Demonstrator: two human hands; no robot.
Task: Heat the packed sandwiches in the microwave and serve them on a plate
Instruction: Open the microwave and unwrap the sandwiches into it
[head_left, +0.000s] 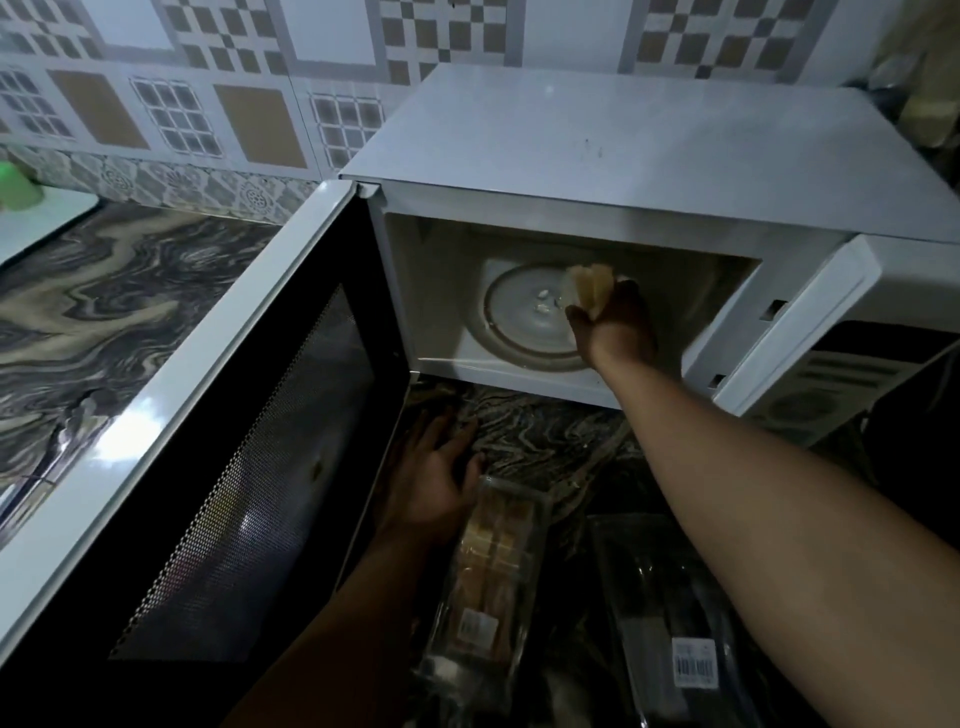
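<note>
A white microwave (597, 156) stands on the marbled counter with its door (249, 441) swung wide to the left. My right hand (615, 325) reaches inside and holds a pale sandwich (589, 288) over the right side of the glass turntable (524, 317). My left hand (436, 478) rests on the counter in front of the microwave, fingers spread, touching the top end of a clear plastic pack (488, 577) with more sandwiches in it. A second clear pack (675, 613) with a barcode label lies to its right and looks empty.
The open door blocks the counter's left part in front of the microwave. A green object (18, 184) sits on a white surface at far left. The patterned tile wall (208, 93) runs behind. Dark items stand at the far right, beside the microwave's control panel (810, 374).
</note>
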